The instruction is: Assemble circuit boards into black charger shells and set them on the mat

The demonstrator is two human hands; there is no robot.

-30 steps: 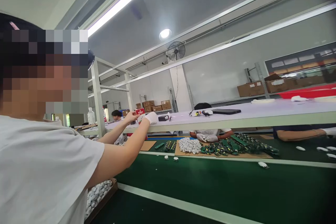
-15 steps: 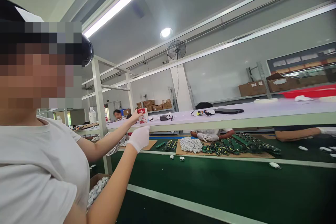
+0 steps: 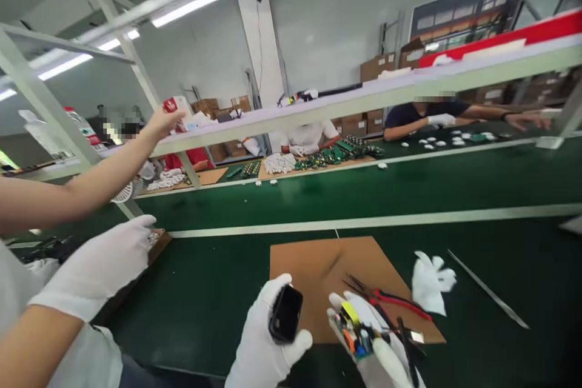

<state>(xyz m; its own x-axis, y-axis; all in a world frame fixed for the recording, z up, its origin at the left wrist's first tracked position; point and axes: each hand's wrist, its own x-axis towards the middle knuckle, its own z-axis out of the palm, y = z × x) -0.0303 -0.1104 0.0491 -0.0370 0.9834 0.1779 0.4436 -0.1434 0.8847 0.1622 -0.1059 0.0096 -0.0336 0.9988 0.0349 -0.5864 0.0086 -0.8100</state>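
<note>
A case [image 3: 286, 314] and a board [image 3: 357, 338] held apart

The person was at a handling step, one part in each gloved hand, the two near each other but not touching. The left hand [image 3: 260, 342] was closed around the black case, fingers behind it, thumb at its lower edge, just left of the card [image 3: 313, 254]. The right hand [image 3: 375, 348] was cupped, half closed, with the board and its coloured components in its palm, at the card's near edge. A black stick [image 3: 406, 345] crossed the right glove; whether it was gripped could not be told. In judgement, any next move called for a steady left grip and a light right one, sparing the exposed components.

Beyond the right hand, the pliers [image 3: 400, 302] rested on the card; the tweezers [image 3: 491, 291] lay well apart.

Half a second earlier, neither of these hands showed. The view had since swung down and right. A co-worker's bare hand [image 3: 161, 124] held a carton [image 3: 182, 108] at the shelf [image 3: 254, 127] in both frames.
</note>
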